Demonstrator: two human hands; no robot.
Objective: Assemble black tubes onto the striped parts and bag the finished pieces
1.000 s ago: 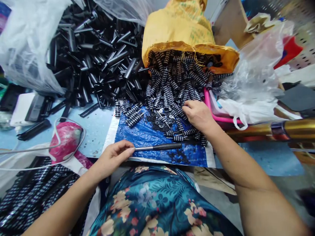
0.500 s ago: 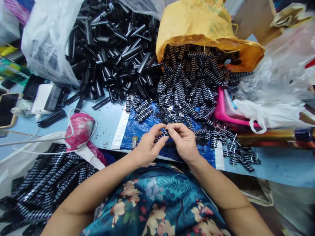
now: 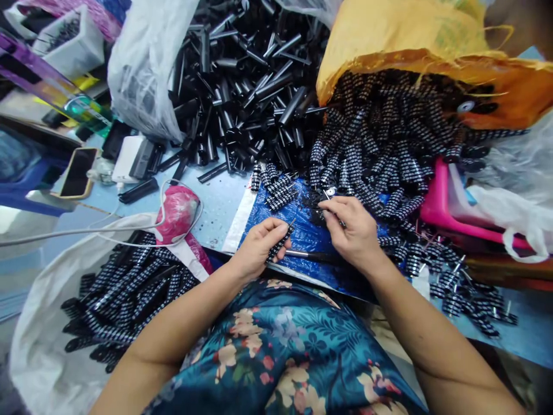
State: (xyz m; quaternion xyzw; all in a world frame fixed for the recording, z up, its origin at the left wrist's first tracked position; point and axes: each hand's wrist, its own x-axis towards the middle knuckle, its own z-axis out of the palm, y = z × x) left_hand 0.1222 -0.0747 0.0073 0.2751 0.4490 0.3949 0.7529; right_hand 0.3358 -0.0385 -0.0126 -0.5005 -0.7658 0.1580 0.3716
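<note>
My left hand (image 3: 261,245) is closed around a short black piece with rows of white marks (image 3: 280,242); a thin metal pin sticks up from its end. To the right and slightly higher, my right hand (image 3: 352,230) has thumb and forefinger pinched over small black discs (image 3: 314,200). What those fingertips hold is too small to make out. A thin pin shows just by them. Between the hands, on the blue sheet (image 3: 261,213), lies a tool with a metal shaft (image 3: 298,253) and a dark end.
More white-marked black pieces (image 3: 363,155) spill from a yellow sack (image 3: 397,34). Plain black tubes (image 3: 276,86) are heaped behind. At left are a pink wrapped bundle with a cable (image 3: 178,213), a phone (image 3: 79,173) and a white bag (image 3: 38,340) of marked pieces. A pink tray (image 3: 440,196) stands right.
My hands have parted: the left keeps the marked piece, while the right has moved away to the small discs. The tool on the sheet is now uncovered. The view has swung left.
</note>
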